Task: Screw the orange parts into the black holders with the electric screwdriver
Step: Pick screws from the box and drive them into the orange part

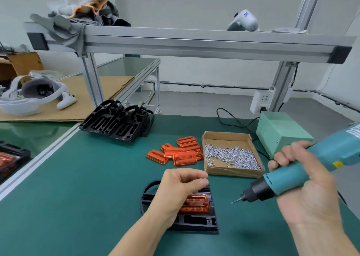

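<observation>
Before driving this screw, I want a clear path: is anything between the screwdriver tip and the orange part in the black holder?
Only open green mat lies between the teal electric screwdriver and the orange part; the left hand hovers above it.

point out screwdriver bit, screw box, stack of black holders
screwdriver bit (236, 201): head view, on the thin metal shaft near its tip.
screw box (206, 165): head view, on the cardboard left wall.
stack of black holders (116, 122): head view, on the top holder's slotted face.

A holder with a part in it is lying at lower centre; spare parts are sitting behind it, the screw box right of them, stacked holders further up and left.
</observation>
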Demonstrator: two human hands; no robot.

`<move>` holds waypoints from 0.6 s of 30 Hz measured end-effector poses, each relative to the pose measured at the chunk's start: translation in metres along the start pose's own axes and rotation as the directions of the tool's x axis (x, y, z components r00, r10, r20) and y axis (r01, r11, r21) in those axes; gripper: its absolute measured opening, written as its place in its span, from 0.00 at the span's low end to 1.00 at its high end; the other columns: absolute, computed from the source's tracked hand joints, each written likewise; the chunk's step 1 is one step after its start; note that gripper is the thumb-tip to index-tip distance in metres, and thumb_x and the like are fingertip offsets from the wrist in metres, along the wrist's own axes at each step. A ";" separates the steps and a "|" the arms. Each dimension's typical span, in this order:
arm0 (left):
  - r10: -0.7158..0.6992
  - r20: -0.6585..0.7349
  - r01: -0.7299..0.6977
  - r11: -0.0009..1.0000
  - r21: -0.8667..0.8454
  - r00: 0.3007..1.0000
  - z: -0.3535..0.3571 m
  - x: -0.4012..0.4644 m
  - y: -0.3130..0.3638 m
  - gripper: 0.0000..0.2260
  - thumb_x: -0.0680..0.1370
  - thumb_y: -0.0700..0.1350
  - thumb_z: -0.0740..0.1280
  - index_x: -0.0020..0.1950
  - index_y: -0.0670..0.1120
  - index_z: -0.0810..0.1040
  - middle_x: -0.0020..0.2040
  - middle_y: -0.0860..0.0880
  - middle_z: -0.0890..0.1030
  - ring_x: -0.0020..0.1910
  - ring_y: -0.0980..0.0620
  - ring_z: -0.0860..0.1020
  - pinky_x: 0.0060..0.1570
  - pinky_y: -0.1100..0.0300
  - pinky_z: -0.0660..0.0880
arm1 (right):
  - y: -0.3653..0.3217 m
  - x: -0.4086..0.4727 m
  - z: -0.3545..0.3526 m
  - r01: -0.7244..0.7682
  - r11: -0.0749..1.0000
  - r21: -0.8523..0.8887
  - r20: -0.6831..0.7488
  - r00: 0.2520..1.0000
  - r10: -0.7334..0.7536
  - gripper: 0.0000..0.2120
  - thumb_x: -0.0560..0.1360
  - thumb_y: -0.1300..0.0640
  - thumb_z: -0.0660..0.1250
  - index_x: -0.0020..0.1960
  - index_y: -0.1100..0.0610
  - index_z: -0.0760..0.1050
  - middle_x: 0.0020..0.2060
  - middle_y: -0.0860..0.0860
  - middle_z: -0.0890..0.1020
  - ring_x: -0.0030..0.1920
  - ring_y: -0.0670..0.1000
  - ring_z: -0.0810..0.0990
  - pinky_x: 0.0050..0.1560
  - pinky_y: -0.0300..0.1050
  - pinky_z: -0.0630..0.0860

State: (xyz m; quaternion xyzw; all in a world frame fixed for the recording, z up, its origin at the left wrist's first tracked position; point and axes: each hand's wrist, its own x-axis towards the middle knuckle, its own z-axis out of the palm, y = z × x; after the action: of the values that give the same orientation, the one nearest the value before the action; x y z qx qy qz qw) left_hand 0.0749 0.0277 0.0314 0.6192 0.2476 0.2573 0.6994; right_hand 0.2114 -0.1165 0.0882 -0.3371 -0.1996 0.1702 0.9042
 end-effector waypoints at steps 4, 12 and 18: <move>0.015 -0.045 -0.015 1.000 -0.015 0.999 0.002 -0.006 -0.002 0.07 0.73 0.38 0.71 0.41 0.49 0.86 0.39 0.46 0.85 0.36 0.58 0.79 0.38 0.69 0.73 | 0.003 -0.004 0.003 -0.025 0.999 0.049 0.009 1.000 0.025 0.09 0.75 0.60 0.59 0.39 0.48 0.69 0.28 0.43 0.66 0.26 0.43 0.66 0.32 0.32 0.70; 0.043 -0.029 -0.046 0.994 -0.097 0.999 0.005 -0.013 -0.005 0.06 0.74 0.38 0.70 0.38 0.46 0.85 0.35 0.47 0.83 0.31 0.57 0.74 0.36 0.67 0.72 | 0.007 -0.003 0.018 0.056 0.995 0.088 0.042 0.997 -0.060 0.11 0.77 0.60 0.57 0.38 0.47 0.69 0.27 0.42 0.66 0.26 0.42 0.65 0.32 0.32 0.69; -0.021 -0.001 0.020 0.946 -0.324 1.000 0.010 -0.018 -0.009 0.06 0.66 0.44 0.72 0.40 0.43 0.85 0.36 0.44 0.82 0.32 0.55 0.76 0.35 0.64 0.74 | 0.007 -0.003 0.035 0.055 0.990 0.131 0.051 0.997 -0.063 0.09 0.73 0.60 0.61 0.37 0.48 0.69 0.26 0.42 0.66 0.25 0.42 0.65 0.31 0.34 0.68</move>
State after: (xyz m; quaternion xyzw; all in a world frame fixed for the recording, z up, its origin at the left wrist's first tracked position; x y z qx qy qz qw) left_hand 0.0690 0.0075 0.0237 0.4928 0.2100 0.2887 0.7935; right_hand 0.1910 -0.0942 0.1068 -0.2671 -0.2231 0.1652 0.9228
